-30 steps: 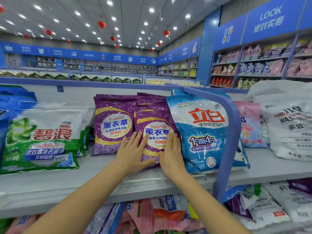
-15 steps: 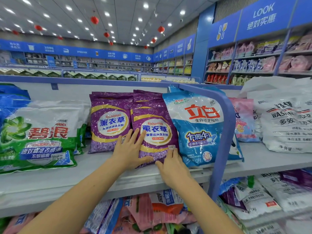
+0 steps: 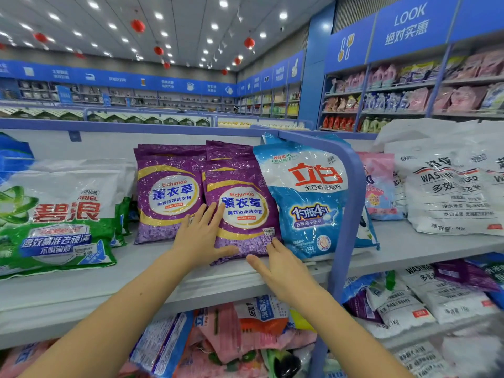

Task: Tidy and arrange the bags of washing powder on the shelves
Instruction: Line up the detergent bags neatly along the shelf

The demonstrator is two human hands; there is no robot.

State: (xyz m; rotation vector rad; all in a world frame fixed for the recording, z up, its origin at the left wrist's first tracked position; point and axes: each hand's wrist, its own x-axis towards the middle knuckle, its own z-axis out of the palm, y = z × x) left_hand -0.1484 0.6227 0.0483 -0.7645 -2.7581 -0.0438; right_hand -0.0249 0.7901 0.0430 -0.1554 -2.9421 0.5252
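Two stacks of purple lavender washing powder bags lean on the grey shelf (image 3: 81,290). The right purple bag (image 3: 242,197) stands at the front, the left purple bag (image 3: 166,195) beside it. My left hand (image 3: 201,238) lies flat with straight fingers against the lower left of the right purple bag, thumb along its bottom edge. My right hand (image 3: 281,266) is at that bag's bottom right corner, fingers straight, fingertips touching the corner. A blue and white bag (image 3: 308,197) leans just right of it.
A large green and white bag (image 3: 54,219) lies at the left. A blue shelf divider post (image 3: 351,203) curves down right of the blue bag. White bags (image 3: 450,192) and a pink bag (image 3: 381,186) sit beyond it. The lower shelf holds several jumbled bags (image 3: 245,334).
My right hand has slid down from the purple bag's face to its bottom right corner. My left hand stays flat on the bag. The bag now stands straighter beside the blue bag.
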